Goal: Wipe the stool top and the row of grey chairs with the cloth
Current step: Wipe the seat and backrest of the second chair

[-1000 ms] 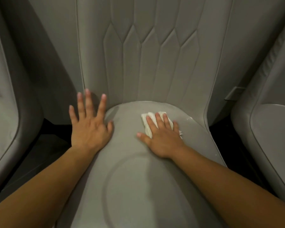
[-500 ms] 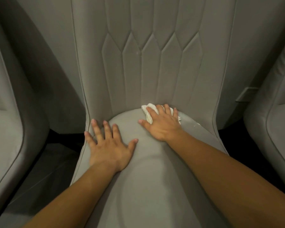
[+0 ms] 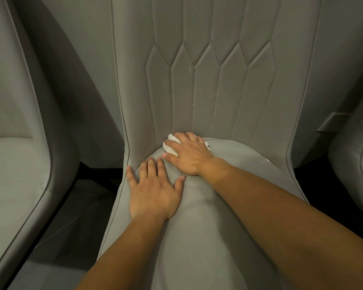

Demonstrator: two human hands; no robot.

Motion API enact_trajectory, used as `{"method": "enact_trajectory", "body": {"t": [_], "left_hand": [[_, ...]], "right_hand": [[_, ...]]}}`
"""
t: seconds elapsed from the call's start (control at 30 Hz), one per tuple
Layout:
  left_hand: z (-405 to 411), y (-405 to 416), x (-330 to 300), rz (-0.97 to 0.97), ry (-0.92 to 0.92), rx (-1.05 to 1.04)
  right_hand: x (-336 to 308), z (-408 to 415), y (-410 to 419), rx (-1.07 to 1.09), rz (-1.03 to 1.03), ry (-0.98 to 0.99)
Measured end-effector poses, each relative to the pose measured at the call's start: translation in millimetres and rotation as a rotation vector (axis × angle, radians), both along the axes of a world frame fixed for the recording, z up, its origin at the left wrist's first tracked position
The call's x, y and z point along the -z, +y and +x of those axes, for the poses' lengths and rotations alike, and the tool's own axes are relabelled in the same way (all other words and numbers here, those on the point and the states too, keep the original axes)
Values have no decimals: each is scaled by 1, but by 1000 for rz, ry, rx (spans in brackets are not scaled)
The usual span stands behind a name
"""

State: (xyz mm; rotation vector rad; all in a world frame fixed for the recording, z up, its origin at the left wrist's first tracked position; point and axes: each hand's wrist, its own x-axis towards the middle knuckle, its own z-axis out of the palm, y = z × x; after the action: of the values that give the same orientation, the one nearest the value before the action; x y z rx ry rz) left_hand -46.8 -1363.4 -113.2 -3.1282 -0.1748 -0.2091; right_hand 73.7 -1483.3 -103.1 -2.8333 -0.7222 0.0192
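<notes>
**Now: cloth pressed at the seat's back edge**

Head view: right hand (image 3: 190, 154) presses the white cloth (image 3: 170, 146) flat-fingered where the grey chair (image 3: 228, 216) seat meets its backrest. Left hand (image 3: 154, 190) lies spread, fingers wide, touching the seat's left edge. Dark gaps separate neighbouring chairs (image 3: 19, 174) on both sides.

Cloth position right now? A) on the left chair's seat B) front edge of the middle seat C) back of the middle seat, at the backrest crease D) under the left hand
C: the right hand presses the white cloth down where the middle chair seat meets its backrest.
</notes>
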Motion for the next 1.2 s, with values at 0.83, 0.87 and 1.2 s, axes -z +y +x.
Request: {"method": "enact_trajectory", "body": {"t": [0.83,0.87,1.2], "left_hand": [[-1,4,1,-26,-45,2],[-1,4,1,-26,-43,1],[-2,1,-1,-40,-37,-8]], "right_hand": [[7,-37,-87,645,-180,-271],[8,-37,-87,623,-184,-283],[10,-37,-85,562,-119,-275]]}}
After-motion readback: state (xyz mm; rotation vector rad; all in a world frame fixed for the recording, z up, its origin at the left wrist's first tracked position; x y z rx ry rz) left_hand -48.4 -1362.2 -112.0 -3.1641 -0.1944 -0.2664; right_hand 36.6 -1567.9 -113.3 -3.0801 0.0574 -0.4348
